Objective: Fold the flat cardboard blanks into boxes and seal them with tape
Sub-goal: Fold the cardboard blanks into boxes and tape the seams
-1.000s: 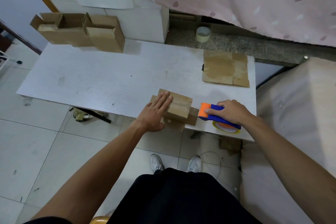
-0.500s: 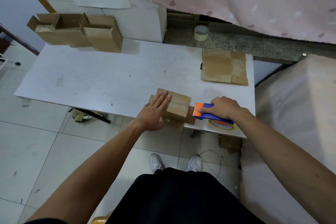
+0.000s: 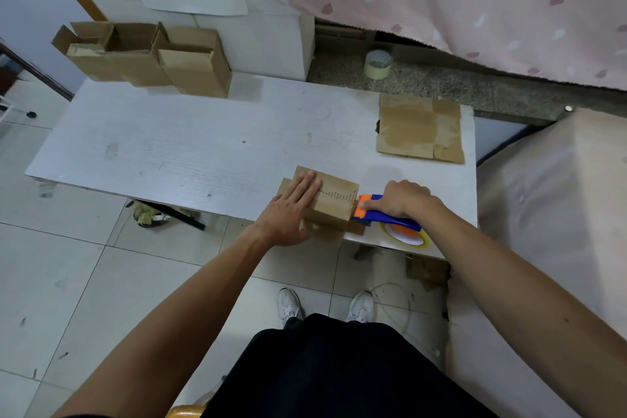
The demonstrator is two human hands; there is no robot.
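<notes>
A small folded cardboard box (image 3: 334,205) sits at the near edge of the table (image 3: 203,153). We see the left hand (image 3: 291,210) pressed flat on its left half, fingers straight. The right hand (image 3: 403,202) grips a blue-and-orange tape dispenser (image 3: 380,218), its orange nose touching the box's right end. The top seam runs sideways, from the dispenser toward the left hand, so we judge the tape must be drawn leftward.
</notes>
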